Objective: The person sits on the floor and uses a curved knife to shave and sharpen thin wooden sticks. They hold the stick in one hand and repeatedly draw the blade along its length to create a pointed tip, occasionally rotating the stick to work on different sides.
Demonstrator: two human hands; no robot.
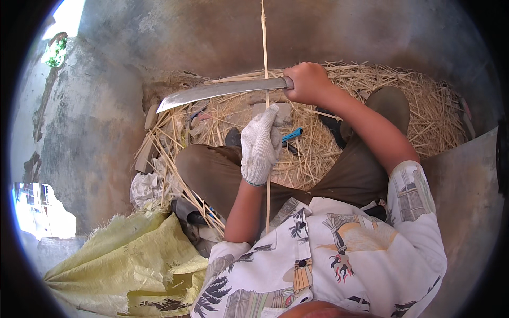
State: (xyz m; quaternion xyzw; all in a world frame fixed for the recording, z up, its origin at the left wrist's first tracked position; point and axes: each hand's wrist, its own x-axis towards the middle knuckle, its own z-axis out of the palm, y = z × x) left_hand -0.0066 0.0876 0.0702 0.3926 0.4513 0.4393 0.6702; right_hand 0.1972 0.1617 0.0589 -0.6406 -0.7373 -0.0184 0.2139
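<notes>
My left hand [260, 143], in a white knitted glove, is closed around a long thin bamboo strip [265, 45]. The strip stands lengthwise in front of me, running from the top of the view down to my shirt. My bare right hand [308, 84] grips the handle of a large machete [222, 89]. Its long blade points left and crosses the strip just beyond my gloved fingers. Whether the edge has bitten into the strip, I cannot tell. A blue-handled tool [292, 135] lies on the shavings just right of my left hand.
Bamboo shavings [419, 114] cover the floor around my bent legs, heaped at the right. Several long strips [177, 172] lean by my left knee. A torn yellow woven sack [132, 254] lies at lower left. Bare walls [339, 32] stand close ahead and at both sides.
</notes>
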